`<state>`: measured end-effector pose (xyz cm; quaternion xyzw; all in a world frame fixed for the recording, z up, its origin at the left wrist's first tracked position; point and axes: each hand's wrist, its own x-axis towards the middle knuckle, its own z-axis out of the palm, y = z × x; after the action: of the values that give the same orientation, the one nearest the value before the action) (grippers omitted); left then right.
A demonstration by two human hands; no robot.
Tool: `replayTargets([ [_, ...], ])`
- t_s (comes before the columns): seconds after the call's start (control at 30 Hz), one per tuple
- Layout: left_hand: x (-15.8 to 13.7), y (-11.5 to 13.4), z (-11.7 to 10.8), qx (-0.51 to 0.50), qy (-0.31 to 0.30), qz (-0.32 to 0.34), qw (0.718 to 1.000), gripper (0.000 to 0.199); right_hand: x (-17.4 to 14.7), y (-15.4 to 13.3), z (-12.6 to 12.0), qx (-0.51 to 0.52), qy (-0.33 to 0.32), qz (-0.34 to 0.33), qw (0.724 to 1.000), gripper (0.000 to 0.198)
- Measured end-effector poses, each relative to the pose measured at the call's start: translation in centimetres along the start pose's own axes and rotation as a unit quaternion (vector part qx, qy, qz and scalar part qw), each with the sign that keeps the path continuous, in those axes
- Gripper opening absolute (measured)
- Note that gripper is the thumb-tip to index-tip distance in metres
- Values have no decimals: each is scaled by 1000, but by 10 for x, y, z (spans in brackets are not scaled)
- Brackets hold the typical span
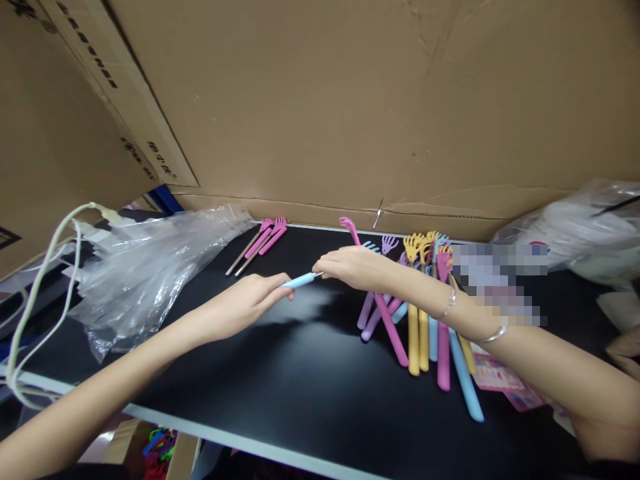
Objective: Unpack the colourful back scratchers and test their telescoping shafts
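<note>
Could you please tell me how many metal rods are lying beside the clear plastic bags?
2: a left rod, nearer the bags, and a right rod alongside it. Others could be hidden under the bags.

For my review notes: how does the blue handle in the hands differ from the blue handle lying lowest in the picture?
The held handle is gripped by the left hand, with the right hand at its metal end; the lying handle is touched by neither hand. The held handle rises slightly to the right; the lying handle slants steeply down to the right. Both are light blue.
</note>
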<state>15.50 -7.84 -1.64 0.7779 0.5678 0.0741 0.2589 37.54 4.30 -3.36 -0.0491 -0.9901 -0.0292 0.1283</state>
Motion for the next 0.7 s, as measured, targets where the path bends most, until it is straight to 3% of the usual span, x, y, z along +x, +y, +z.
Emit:
replayTargets([
  [0.17,-7,-13,-3,-181,-82,1,980,40,6,-9,2,-6,-26,-9,1000,25],
  [0.37,-19,-42,-2,-375,-214,-71,899,42,5,-7,4,-13,-41,-19,999,27],
  [0.47,-27,-53,-6,-391,-230,-86,887,42,-1,-2,0,-9,-19,2,1000,27],
  [0.7,-43,-60,-19,-332,-241,-91,907,43,-3,0,-1,9,-20,0,1000,28],
])
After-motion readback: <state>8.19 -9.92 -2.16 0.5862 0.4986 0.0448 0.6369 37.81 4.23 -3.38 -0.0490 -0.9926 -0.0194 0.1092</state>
